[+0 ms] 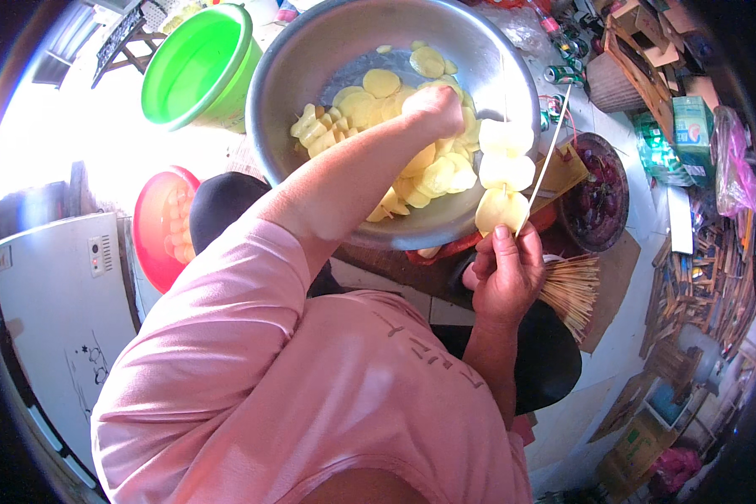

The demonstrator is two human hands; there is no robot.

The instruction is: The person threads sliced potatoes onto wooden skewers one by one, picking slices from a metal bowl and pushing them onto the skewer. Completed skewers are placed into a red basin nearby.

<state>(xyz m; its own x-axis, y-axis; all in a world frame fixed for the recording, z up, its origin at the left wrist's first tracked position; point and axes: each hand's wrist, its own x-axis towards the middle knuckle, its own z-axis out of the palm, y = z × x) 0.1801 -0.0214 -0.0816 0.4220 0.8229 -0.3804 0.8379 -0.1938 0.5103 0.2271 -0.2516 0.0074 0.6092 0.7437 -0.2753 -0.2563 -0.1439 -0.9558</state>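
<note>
A large metal basin (265,92) lies in front of me, holding many pale yellow potato slices (437,175). My left hand (437,111) reaches down among these slices; it looks closed, but its fingertips and whatever they grip are hidden. At the basin's right rim, my right hand (510,265) pinches a bamboo skewer threaded with several potato slices (506,172), held upright. A second, bare skewer (549,151) slants up from the same hand. Rows of slices strung together (321,130) rest inside the basin's left side. Below my right hand fans a bundle of bare skewers (573,294).
To the left stand a green tub (195,71) and a red basin (147,231) with more strung slices, near a white appliance (59,286). On the right are a dark round container (598,193), green cans (564,76), cardboard boxes (693,126) and scattered wood pieces (701,286).
</note>
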